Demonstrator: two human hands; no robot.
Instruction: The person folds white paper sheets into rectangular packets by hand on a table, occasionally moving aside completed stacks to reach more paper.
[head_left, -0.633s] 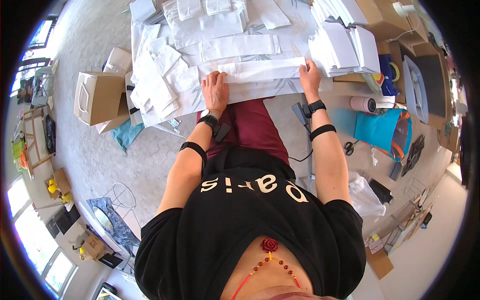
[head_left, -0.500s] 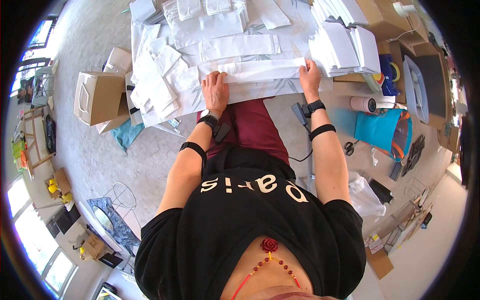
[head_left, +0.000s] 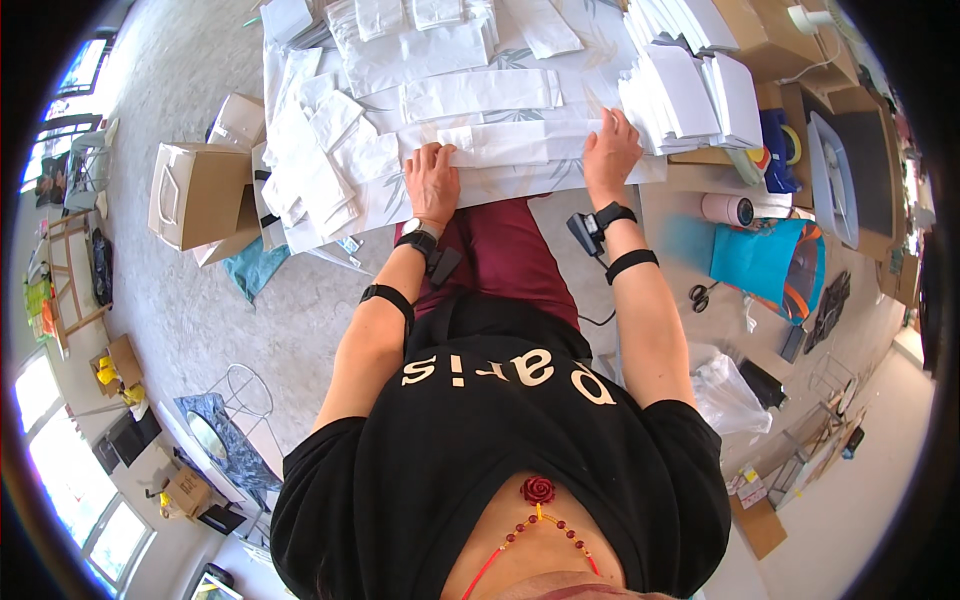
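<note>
A long white folded strip (head_left: 510, 143), of thin paper-like or plastic material, lies along the near part of the table, with a crosswise edge showing right of its middle. At its left end my left hand (head_left: 432, 185) rests with bent fingers close together, gripping its near edge. My right hand (head_left: 612, 155) lies over the right end, fingers stretched and spread, palm down. Just beyond is a second flat white strip (head_left: 482, 95). To the left of my left hand, loose white pieces (head_left: 310, 165) overlap in a heap.
Stacks of folded white sheets (head_left: 680, 95) stand at the table's right. More white pieces (head_left: 410, 45) lie at the far side. A cardboard box (head_left: 195, 195) is left of the table; a pink bottle (head_left: 726, 209), blue bag (head_left: 765, 260) and scissors (head_left: 702, 297) are to the right.
My right hand has let go of the strip's right end, shifted slightly left, and now has its fingers spread. The strip lies flatter there. My left hand has stayed put.
</note>
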